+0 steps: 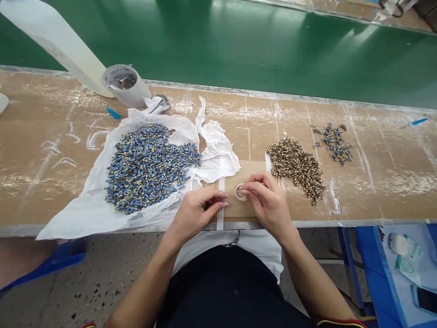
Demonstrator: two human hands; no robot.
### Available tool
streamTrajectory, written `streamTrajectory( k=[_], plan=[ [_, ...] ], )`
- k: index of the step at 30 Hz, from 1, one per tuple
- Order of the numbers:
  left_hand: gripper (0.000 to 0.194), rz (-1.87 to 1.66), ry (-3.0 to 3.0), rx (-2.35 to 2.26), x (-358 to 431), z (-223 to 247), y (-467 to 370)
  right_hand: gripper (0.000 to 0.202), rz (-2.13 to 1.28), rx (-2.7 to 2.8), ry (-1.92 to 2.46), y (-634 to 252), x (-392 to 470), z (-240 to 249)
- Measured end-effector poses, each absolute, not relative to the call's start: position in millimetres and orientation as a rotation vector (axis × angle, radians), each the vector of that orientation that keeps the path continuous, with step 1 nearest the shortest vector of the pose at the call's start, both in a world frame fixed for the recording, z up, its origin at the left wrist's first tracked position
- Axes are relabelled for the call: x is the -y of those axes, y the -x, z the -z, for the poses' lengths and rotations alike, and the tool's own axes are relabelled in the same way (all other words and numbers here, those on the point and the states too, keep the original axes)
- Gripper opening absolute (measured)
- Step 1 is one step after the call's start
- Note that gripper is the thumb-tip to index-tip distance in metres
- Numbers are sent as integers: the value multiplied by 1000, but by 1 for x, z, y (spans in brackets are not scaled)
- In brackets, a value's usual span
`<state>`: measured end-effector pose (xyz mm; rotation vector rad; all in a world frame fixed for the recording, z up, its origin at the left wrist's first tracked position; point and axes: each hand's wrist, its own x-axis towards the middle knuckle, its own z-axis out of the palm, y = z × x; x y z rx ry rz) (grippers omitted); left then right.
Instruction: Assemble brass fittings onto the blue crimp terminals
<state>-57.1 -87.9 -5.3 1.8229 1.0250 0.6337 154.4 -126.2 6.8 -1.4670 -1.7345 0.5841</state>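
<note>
My left hand (198, 210) is closed in a pinch over the table's front edge; whatever sits between its fingertips is too small to name. My right hand (268, 200) pinches too, its fingertips over a small round white dish or ring (236, 193); what they hold I cannot make out. Left of my hands, a heap of small blue and yellow pieces (146, 168) lies on a crumpled white sheet (102, 214). To the right is a pile of small brown and tan pieces (295, 165), and past it a looser cluster of blue and brown pieces (336, 142).
Torn white paper (218, 152) lies between the piles. A white roll (131, 89) stands at the back left near a blue cap-like piece (113, 113). A green surface (239, 50) runs behind the table. Lower right, a phone (426, 298) rests on a blue-edged surface.
</note>
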Motion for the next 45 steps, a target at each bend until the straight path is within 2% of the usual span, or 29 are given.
streamTrajectory(
  k=[4, 7, 18, 39, 45],
  plan=[
    [12, -632, -1852, -1021, 88, 4, 56, 16, -518, 1795, 1512, -156, 127, -10],
    [9, -636, -1858, -1008, 89, 2, 54, 15, -588, 1786, 1482, -158, 127, -11],
    [13, -631, -1967, -941, 91, 7, 50, 9, -758, 1288, 1444, -146, 147, -10],
    [12, -594, -1932, -922, 93, 3, 52, 12, -682, 1698, 1385, -133, 147, -14],
    [12, -652, -1948, -978, 107, 6, 55, 16, -598, 1837, 1244, -127, 145, -11]
  ],
)
